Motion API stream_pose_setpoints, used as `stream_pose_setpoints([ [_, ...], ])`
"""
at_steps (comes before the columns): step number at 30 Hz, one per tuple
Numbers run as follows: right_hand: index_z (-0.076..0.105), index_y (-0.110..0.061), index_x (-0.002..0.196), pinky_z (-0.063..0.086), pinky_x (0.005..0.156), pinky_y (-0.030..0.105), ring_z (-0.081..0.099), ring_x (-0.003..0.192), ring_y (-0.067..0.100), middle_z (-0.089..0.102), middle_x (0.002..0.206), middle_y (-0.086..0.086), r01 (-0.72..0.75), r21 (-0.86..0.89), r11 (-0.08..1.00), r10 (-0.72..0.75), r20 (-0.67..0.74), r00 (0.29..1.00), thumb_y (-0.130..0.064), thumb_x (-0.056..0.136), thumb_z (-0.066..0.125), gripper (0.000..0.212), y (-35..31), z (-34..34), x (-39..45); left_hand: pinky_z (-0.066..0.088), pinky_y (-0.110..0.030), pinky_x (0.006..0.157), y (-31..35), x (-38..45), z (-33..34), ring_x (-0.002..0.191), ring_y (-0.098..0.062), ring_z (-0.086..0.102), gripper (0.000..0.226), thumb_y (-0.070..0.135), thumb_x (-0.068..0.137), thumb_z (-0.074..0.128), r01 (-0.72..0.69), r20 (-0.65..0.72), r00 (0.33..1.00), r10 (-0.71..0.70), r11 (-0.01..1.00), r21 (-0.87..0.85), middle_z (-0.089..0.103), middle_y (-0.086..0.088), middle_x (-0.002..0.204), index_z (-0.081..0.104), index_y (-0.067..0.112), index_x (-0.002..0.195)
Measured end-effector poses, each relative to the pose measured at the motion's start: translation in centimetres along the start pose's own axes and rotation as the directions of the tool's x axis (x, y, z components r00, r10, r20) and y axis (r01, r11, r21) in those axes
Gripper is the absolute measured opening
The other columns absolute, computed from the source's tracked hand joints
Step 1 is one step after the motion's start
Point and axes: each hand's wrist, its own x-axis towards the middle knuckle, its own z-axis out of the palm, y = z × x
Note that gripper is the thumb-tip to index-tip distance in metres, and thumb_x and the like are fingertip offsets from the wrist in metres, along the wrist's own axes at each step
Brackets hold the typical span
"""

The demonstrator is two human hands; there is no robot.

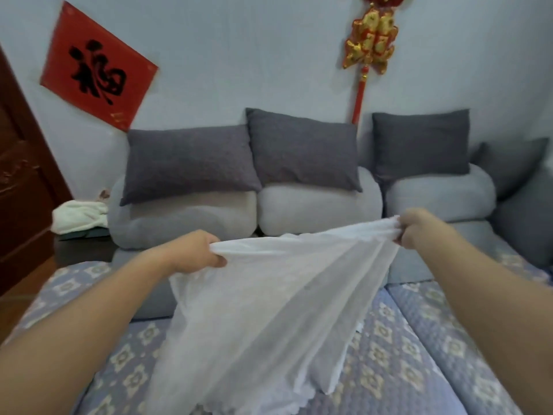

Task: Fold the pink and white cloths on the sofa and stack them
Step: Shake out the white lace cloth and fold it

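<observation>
The left hand is gripping one bunched corner of the sheer white cloth, which is hanging over the patterned sofa cover; the right hand is pinching the other. Folding seems barely begun, with no pink cloth or stack visible. Grey cushions are lining the back.

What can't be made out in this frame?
- Pink cloth: none in the head view, so its place is unknown.
- White cloth: lower hem cut off by the bottom edge.
- Fingertips of the left hand and right hand: buried in bunched cloth.
- Seat beneath the cloth: covered.
</observation>
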Motion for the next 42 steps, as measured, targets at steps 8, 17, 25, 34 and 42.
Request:
stream_pose_setpoints([
  [8, 0.05, -0.009, 0.132, 0.059, 0.071, 0.037, 0.058, 0.075, 0.026, 0.058, 0.114, 0.014, 0.16, 0.254, 0.954, -0.071, -0.327, 0.943, 0.005, 0.099, 0.039, 0.038, -5.7, -18.6, 8.0, 0.045, -0.026, 0.056, 16.2, 5.9, 3.9, 0.071, -0.016, 0.059, 0.007, 0.011, 0.088, 0.07, -0.258, -0.232, 0.956, 0.179, 0.89, -0.377, 0.065, -0.004, 0.076, 0.065, 0.007, 0.085],
  [17, 0.027, -0.028, 0.155, 0.036, 0.111, 0.021, 0.041, 0.131, -0.007, 0.042, 0.144, -0.019, 0.91, -0.276, 0.309, -0.609, 0.677, 0.413, -0.02, 0.079, 0.084, 0.095, -14.2, -16.3, -3.3, 0.057, -0.022, 0.076, 39.6, 5.0, 4.5, 0.092, -0.005, 0.068, 0.028, 0.014, 0.085, 0.075, -0.65, -0.171, 0.748, 0.642, 0.654, -0.387, 0.072, 0.004, 0.105, 0.067, 0.025, 0.11],
  [25, 0.073, -0.035, 0.103, 0.058, 0.085, 0.029, 0.071, 0.098, 0.005, 0.076, 0.101, -0.015, 0.831, -0.09, 0.549, -0.641, 0.592, 0.488, -0.012, 0.1, 0.056, 0.03, -13.3, -16.5, 2.1, 0.048, -0.021, 0.052, 36.3, 8.5, 15.2, 0.067, -0.011, 0.057, 0.027, -0.004, 0.083, 0.065, -0.254, 0.016, 0.953, 0.302, 0.828, -0.5, 0.067, 0.004, 0.081, 0.07, 0.016, 0.099],
  [34, 0.063, -0.016, 0.12, 0.044, 0.08, 0.038, 0.061, 0.105, 0.039, 0.063, 0.116, 0.015, 0.557, -0.772, 0.306, -0.767, 0.147, 0.625, -0.042, 0.1, 0.041, 0.039, -14.9, -22.3, 11.5, 0.052, -0.024, 0.05, 35.7, 7.3, 23.2, 0.06, -0.013, 0.069, 0.024, 0.022, 0.098, 0.059, -0.013, 0.07, 0.991, 0.113, 0.604, -0.797, 0.073, 0.004, 0.066, 0.068, 0.012, 0.079],
  [42, 0.056, -0.005, 0.106, 0.058, 0.045, 0.044, 0.068, 0.067, 0.036, 0.07, 0.068, 0.021, -0.134, -0.075, 0.988, 0.141, 0.096, 0.985, -0.02, 0.107, 0.039, 0.023, 3.0, -33.1, 21.3, 0.056, -0.034, 0.082, 23.2, 8.2, 26.8, 0.089, -0.014, 0.064, 0.025, 0.048, 0.09, 0.063, 0.054, 0.569, 0.798, -0.2, 0.963, 0.263, 0.065, 0.0, 0.108, 0.059, 0.023, 0.093],
])
